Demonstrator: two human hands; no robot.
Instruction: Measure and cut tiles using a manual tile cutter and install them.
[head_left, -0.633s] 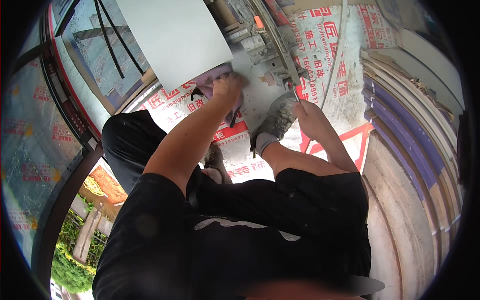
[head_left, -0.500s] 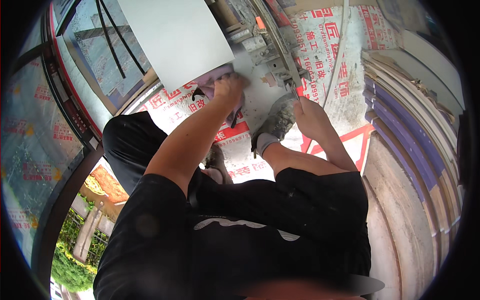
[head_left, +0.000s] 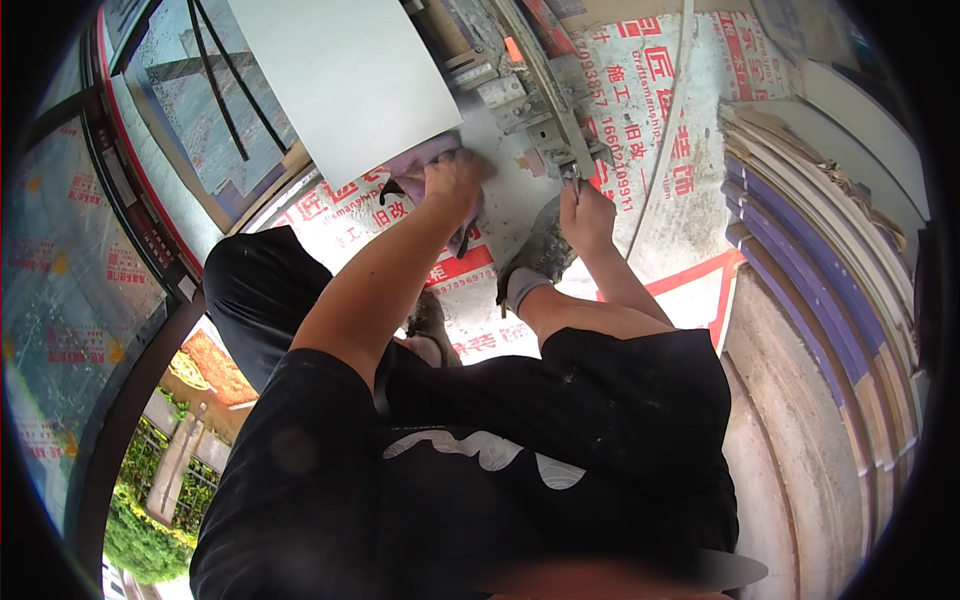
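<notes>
My left hand [head_left: 455, 180] is closed, fingers bunched over a crumpled purplish cloth [head_left: 408, 168] with dark edges. The cloth lies partly beneath the corner of a white board [head_left: 345, 80]. Farther right, my right hand [head_left: 588, 215] is wrapped round a thin metal piece [head_left: 571, 184] at the near end of a long metal rail device [head_left: 545, 85]. Most of that piece is hidden by the fingers, so its exact kind cannot be told. A dusty grey surface [head_left: 508, 190] lies between the two hands.
Printed red-and-white sheeting [head_left: 655, 110] covers the floor. Stacked boards [head_left: 815, 260] stand at the right, with a pale strip [head_left: 672, 130] lying nearer the rail. A dark-framed glass panel [head_left: 85, 290] borders the left. My shoe [head_left: 545, 250] is close below my right hand.
My right hand has shifted left and slightly inward, still on the metal piece by the rail. My left hand stays at the cloth with little movement. The whole view has shifted slightly.
</notes>
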